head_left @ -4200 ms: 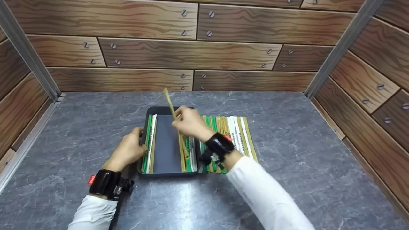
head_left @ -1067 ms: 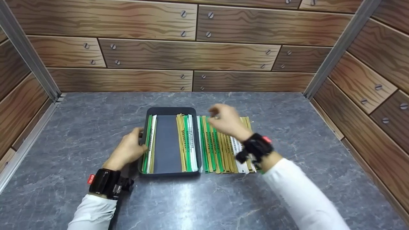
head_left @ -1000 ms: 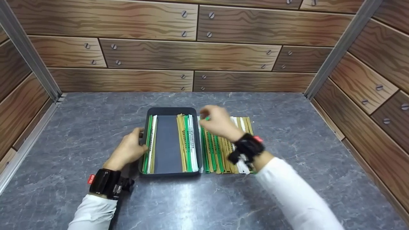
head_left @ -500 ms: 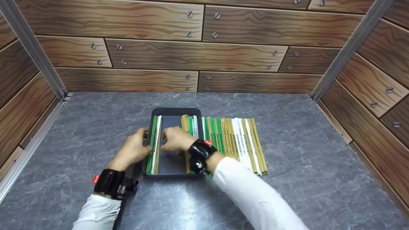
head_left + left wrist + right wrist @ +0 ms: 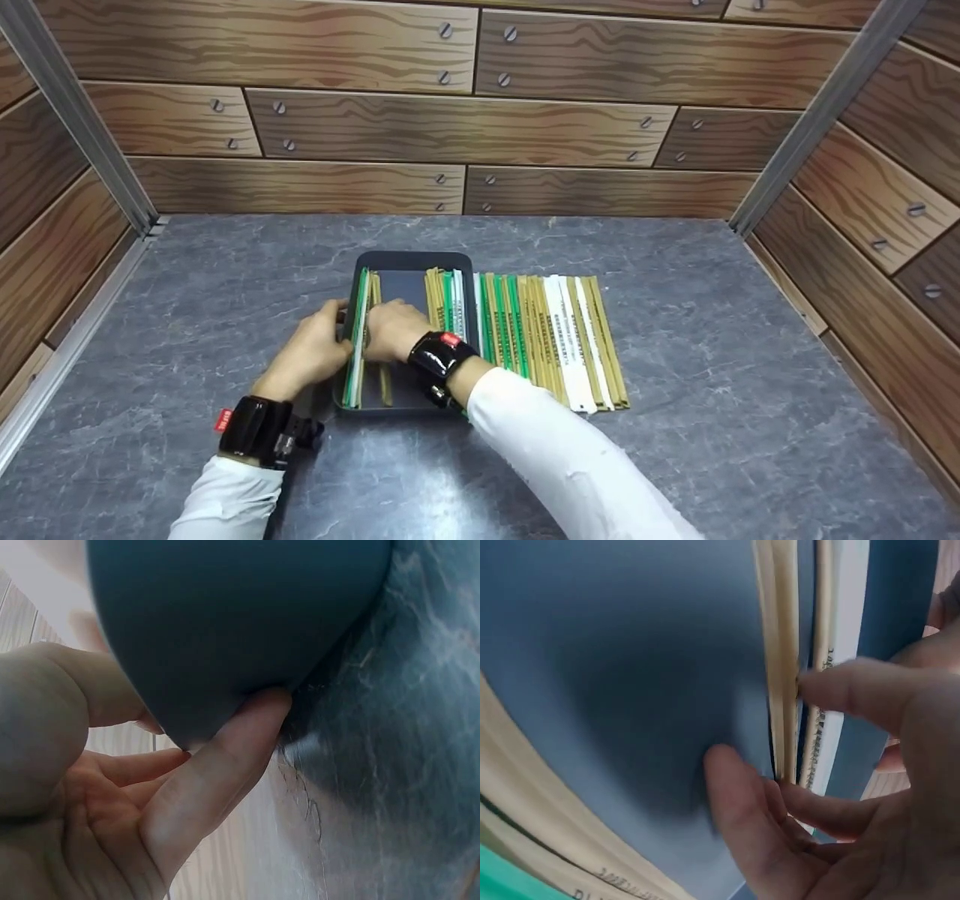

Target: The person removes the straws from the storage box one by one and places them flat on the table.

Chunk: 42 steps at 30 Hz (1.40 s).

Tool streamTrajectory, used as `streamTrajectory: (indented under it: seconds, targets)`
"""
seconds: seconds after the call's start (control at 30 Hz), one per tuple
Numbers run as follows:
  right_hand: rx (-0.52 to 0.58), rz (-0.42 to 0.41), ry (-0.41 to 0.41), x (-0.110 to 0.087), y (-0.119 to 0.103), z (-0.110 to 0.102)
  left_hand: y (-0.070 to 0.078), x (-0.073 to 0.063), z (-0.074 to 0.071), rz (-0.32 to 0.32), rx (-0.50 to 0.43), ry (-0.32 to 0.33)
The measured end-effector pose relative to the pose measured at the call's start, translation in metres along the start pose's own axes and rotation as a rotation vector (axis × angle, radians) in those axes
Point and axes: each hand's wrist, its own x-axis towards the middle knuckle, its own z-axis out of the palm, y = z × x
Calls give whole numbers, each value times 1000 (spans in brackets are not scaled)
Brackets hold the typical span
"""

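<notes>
Dark tray [image 5: 412, 260] holding slim paper strips, one hand at its wall, one inside.
The left hand [image 5: 307, 349] pinches the tray's side wall between thumb and fingers. The right hand [image 5: 396, 330] pinches a tan strip [image 5: 784, 622] within the tray; just left of that hand stands a green-and-white bundle [image 5: 357, 375], to its right a mixed bundle [image 5: 448, 300], and farther right, outside, a row of strips [image 5: 562, 330].

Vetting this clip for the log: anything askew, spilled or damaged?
One thing: the tan strip at the right hand looks askew, its near end apart from the row of strips along the tray's left side. Probably just mid-handling. No spill or damage visible.
</notes>
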Motion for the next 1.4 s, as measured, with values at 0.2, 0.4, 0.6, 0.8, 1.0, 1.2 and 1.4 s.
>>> streamTrajectory:
  seconds: [0.2,0.4,0.6,0.8,1.0,1.2,1.4]
  targets:
    - [109,3,6,9,15,5,1,1,1,-4,-6,0]
    - [228,38,-48,12,23,1,0,2,1,-7,5,1]
    - [301,20,-51,11,43,0,1,1,1,-15,9,-9]
    - [478,42,-33,-26,56,-36,4,0,0,-18,17,-16]
    - [742,-39,126,-54,93,-49,4,-1,1,-13,20,-10]
    - [917,-17,288,-86,148,-52,4,-1,1,-16,10,-13]
    - [937,80,359,-114,218,-48,3,0,2,-3,14,-7]
